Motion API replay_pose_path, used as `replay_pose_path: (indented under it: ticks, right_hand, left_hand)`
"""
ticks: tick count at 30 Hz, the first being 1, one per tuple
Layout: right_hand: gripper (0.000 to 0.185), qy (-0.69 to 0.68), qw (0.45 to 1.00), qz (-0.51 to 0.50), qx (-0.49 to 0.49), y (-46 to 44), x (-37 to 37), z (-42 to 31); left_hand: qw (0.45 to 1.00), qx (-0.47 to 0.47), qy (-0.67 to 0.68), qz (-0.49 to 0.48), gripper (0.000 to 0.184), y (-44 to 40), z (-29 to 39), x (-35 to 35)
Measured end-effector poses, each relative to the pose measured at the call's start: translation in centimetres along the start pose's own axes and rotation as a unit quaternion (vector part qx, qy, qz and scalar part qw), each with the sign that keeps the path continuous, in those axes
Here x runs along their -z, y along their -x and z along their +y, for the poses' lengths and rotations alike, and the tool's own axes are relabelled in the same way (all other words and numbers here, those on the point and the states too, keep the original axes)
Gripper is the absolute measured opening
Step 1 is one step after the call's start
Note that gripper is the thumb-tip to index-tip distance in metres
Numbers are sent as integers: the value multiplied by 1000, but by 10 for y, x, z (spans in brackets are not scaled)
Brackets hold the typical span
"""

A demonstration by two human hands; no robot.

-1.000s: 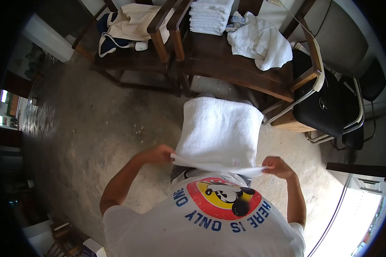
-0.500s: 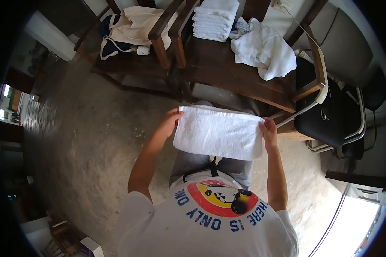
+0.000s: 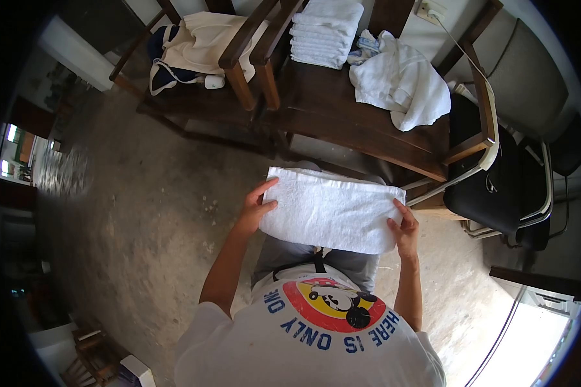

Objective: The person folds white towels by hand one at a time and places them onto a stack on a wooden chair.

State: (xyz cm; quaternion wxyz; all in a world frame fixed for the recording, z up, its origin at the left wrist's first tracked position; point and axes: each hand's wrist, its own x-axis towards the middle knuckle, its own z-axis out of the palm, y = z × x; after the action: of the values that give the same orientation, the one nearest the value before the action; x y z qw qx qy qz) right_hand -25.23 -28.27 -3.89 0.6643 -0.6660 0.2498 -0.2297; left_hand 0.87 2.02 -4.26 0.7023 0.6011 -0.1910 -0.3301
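A white towel (image 3: pixel 332 209), folded over into a wide rectangle, lies across the person's lap over grey trousers. My left hand (image 3: pixel 258 209) is at the towel's left edge, its thumb and fingers apart and touching the cloth. At the right edge, my right hand (image 3: pixel 403 229) rests with spread fingers on the towel near its upper right corner. Neither hand's fingers are closed round the cloth.
A dark wooden chair (image 3: pixel 361 122) ahead bears a stack of folded white towels (image 3: pixel 325 35) and a crumpled white towel (image 3: pixel 403 80). Another chair at the left holds a cream cloth (image 3: pixel 210 42). Black chairs (image 3: pixel 487 193) stand at the right.
The towel's near edge has been folded away from the body, making it a shorter rectangle. Both hands moved forward with it, then loosened their pinch and slid slightly back along its sides.
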Motion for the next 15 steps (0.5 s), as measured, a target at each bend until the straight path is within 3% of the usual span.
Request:
replay_pose_path:
  ticks: [15]
  right_hand:
    - [49,47,998,37,-15,3,-2,7]
  left_hand:
    - [998,-15,-64,15,59,-2,0,-3]
